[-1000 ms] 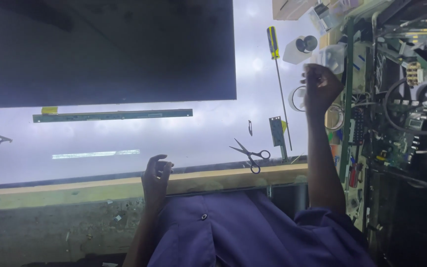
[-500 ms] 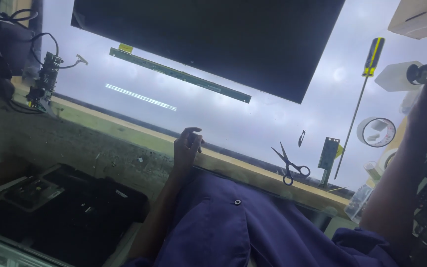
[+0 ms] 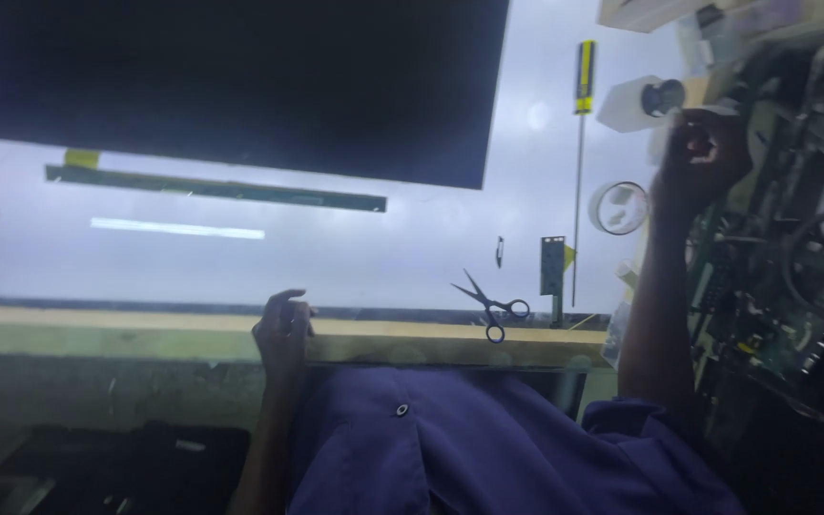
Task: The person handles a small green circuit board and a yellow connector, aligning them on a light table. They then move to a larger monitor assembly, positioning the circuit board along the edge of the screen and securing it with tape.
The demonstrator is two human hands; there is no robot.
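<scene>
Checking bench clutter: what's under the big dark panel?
The dark panel lies flat on the pale table. A green strip shows just past its near edge. Anything beneath the panel is covered, so I cannot tell.

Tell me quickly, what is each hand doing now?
Left hand: fingers curled, resting on the wooden table edge, holding nothing.
Right hand: raised and curled beside the circuit boards; any hold cannot be told.

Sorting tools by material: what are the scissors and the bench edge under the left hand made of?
Scissors: dark, thin blades, probably metal; loops maybe plastic. Bench edge under the left hand: pale, matte plank, seemingly wood.
</scene>
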